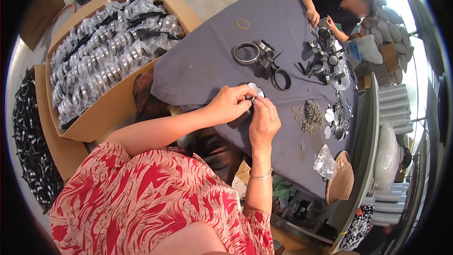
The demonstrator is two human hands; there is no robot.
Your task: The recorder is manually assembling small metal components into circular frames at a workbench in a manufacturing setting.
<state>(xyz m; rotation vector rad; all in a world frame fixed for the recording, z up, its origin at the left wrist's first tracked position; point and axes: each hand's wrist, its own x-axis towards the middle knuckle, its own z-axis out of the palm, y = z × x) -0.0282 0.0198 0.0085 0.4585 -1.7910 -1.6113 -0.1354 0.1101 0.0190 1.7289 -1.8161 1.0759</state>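
My left hand (230, 104) and my right hand (264, 119) meet above the grey cloth-covered table (207, 61). Both pinch one small assembly: a shiny round metal disc (255, 88) sticks out above the fingers, and a dark strap part (238, 119) hangs below them. The fingers hide the middle of the piece. A pile of small metal clips (309, 114) lies just right of my right hand. Black ring clamps (281, 79) and a metal ring (246, 53) lie further up the table.
A large cardboard box (101, 115) of bagged metal rings stands at the left, with a box of black rings (30, 146) beyond it. Another person (336, 1) works at the table's far end. A yellow rubber band (243, 24), a clear plastic bag (324, 161) and a woven hat (341, 180) lie around.
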